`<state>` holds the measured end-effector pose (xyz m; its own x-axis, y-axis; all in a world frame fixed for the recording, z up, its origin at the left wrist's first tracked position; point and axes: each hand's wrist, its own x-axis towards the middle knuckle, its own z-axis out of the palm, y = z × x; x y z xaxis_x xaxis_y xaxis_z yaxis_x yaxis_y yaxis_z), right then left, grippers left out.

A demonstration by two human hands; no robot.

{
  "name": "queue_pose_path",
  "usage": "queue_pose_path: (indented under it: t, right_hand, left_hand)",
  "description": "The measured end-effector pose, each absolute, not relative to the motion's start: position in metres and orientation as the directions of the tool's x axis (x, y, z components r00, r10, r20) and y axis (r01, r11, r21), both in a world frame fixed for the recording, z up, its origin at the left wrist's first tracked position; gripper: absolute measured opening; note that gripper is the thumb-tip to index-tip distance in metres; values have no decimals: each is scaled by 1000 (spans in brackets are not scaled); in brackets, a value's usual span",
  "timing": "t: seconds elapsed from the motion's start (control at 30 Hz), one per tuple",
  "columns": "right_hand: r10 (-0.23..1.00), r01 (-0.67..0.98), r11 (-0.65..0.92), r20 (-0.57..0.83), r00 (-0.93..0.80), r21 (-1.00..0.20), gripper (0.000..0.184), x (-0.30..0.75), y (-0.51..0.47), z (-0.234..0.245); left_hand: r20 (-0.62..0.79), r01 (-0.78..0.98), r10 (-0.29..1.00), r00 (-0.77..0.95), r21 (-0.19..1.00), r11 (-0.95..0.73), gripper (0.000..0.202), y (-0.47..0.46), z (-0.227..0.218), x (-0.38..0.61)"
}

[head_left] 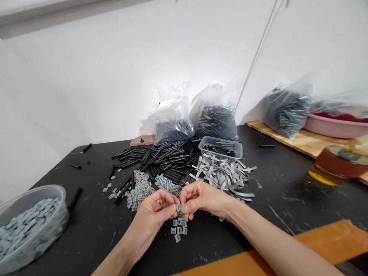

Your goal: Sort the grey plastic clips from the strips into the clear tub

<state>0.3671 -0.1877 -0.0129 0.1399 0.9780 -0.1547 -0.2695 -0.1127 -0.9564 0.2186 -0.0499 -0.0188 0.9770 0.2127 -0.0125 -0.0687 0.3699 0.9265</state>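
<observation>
My left hand point(156, 213) and my right hand point(201, 200) meet over the middle of the table. Between their fingertips is a small grey plastic clip point(178, 207), pinched from both sides. Just below the fingers lie several loose grey clips point(179, 230). Beyond my left hand spreads a heap of similar grey clips point(140, 189). Behind my right hand is a pile of grey-white strips point(226, 173). Many black tubes point(160, 156) lie farther back. Whether a strip is also in the fingers cannot be seen.
A clear tub point(61, 209) of grey pieces stands at the left. At the back are bags of black parts point(173, 128) and a small clear box point(221, 148). To the right are a tape roll point(343, 162), a wooden board point(259, 128) and a pink basin point(337, 127).
</observation>
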Motion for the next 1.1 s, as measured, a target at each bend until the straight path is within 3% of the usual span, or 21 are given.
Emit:
queue_pose_path:
  t: [0.4,0.67,0.8,0.93,1.1]
  right_hand:
    - [979,-67,-44,-57,194,-997,20,366,-190,-8]
    - [981,-14,56,53,186,-998,32,360,-189,-10]
    - [980,62,57,68,187,-996,22,360,-188,-10]
    - [942,176,163,207,265,-971,11,361,-188,-6]
    - [915,65,195,206,347,-979,8,361,-188,-3]
  left_hand:
    - [-137,41,206,969,911,410,14,-49,-15,217]
    - [-170,48,226,959,885,463,17,-44,-18,218]
    - [-157,49,228,961,907,419,16,-44,-16,217]
    - [-138,17,287,948,921,388,16,-37,-11,217]
    - [-152,-78,393,907,855,513,14,-29,-9,218]
